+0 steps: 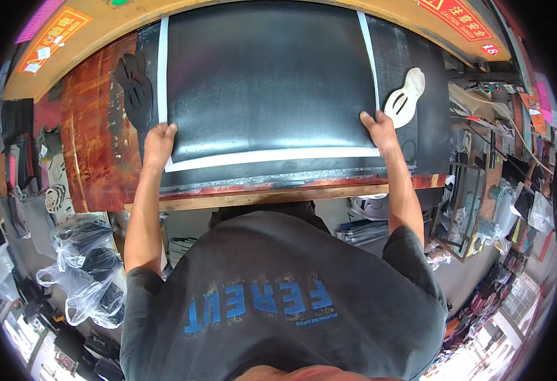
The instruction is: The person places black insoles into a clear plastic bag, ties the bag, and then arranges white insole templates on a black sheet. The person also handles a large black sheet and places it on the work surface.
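Note:
A large, glossy black sheet with a white border along its sides and near edge lies on the dark work surface. My left hand grips its left edge close to the near corner, thumb on top and fingers mostly hidden. On the opposite side, my right hand holds the right edge in the same way. Just beyond that hand lies a cream, sole-shaped piece with slots cut in it. Dark pieces of a similar shape sit beyond my left hand.
A yellow machine beam with warning labels spans the far side of the table. The worn table top shows reddish-brown at left. Plastic bags hang or lie at lower left; a metal rack and cluttered materials stand at right.

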Motion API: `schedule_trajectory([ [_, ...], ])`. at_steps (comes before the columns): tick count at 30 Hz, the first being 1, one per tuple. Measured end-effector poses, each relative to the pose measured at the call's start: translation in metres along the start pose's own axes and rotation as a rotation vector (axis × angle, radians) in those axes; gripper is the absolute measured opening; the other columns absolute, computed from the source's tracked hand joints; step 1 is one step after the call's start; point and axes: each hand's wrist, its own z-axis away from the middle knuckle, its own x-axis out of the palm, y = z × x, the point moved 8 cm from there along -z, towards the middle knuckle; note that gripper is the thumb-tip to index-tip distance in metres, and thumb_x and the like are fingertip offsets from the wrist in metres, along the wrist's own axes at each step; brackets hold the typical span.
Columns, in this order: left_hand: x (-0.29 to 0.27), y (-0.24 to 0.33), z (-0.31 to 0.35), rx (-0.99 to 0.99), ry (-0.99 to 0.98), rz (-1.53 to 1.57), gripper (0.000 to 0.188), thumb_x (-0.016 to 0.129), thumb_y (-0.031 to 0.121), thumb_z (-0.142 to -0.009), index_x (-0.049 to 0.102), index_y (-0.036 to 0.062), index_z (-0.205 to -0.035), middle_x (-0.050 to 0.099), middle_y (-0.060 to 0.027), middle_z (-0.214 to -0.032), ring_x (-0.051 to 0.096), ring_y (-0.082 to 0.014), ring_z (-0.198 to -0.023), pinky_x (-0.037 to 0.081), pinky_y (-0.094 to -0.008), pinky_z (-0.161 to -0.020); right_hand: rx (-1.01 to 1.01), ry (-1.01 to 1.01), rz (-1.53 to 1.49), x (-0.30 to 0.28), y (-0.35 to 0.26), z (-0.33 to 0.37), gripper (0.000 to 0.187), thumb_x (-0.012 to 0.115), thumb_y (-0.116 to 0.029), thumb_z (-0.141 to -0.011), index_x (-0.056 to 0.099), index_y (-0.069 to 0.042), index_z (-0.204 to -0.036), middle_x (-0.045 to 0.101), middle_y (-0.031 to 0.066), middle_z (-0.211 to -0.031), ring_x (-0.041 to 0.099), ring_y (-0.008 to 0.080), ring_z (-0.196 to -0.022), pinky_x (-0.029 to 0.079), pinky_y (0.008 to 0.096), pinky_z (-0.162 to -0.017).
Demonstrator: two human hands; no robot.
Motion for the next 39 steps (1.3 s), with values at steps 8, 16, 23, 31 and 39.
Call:
schedule_trajectory([
  [8, -0.014, 0.017, 0.034, 0.031, 0.256, -0.169, 0.055, 0.077, 0.036, -0.097, 0.064, 0.0016, -0.138, 0.067, -0.0222, -0.122, 0.067, -0.0411, -0.114, 0.053, -0.0486, -0.1, 0.084, 0.166, 0.547, -0.074, -0.015, -0.006, 0.078, 0.076, -0.056, -0.091, 0.066, 0.007, -0.137, 0.073, 0.0272, -0.102, 0.072, 0.0405, -0.105, 0.053, 0.0415, -0.099],
  [16, 0.02, 0.026, 0.051, 0.275, 0.597, -0.255, 0.052, 0.067, 0.026, -0.1, 0.06, -0.0027, -0.143, 0.065, -0.0275, -0.132, 0.06, -0.0466, -0.12, 0.046, -0.0533, -0.107, 0.51, 0.565, 0.719, -0.131, 0.035, -0.083, 0.119, 0.082, -0.072, -0.069, 0.04, -0.016, -0.165, 0.042, 0.0286, -0.157, 0.049, 0.0486, -0.143, 0.049, 0.0532, -0.113],
  [23, 0.019, 0.017, 0.054, 0.189, 0.585, -0.135, 0.055, 0.07, 0.032, -0.096, 0.061, 0.0064, -0.143, 0.061, -0.0194, -0.138, 0.057, -0.0404, -0.124, 0.045, -0.0533, -0.103, 0.371, 0.333, -0.011, -0.154, 0.023, -0.094, 0.091, 0.085, -0.044, -0.079, 0.051, -0.013, -0.157, 0.069, 0.015, -0.129, 0.071, 0.0312, -0.11, 0.061, 0.0493, -0.091],
  [31, 0.008, 0.001, 0.051, 0.306, 0.404, 0.185, 0.059, 0.076, 0.019, -0.093, 0.057, 0.0044, -0.147, 0.058, -0.022, -0.14, 0.053, -0.0433, -0.126, 0.044, -0.0529, -0.108, -0.125, -0.328, -0.447, 0.093, -0.156, 0.051, 0.06, 0.078, -0.026, -0.089, 0.052, -0.005, -0.139, 0.063, 0.0057, -0.099, 0.068, 0.0192, -0.084, 0.059, 0.035, -0.073],
  [39, -0.026, -0.039, 0.055, 0.45, 0.149, 0.35, 0.062, 0.08, 0.017, -0.089, 0.057, 0.0041, -0.145, 0.06, -0.0195, -0.141, 0.054, -0.0419, -0.13, 0.047, -0.0489, -0.11, -0.004, -0.308, -0.129, 0.314, -0.224, 0.049, 0.111, 0.088, -0.02, -0.078, 0.027, 0.001, -0.168, 0.076, 0.0155, -0.115, 0.073, 0.0225, -0.098, 0.062, 0.0427, -0.079],
])
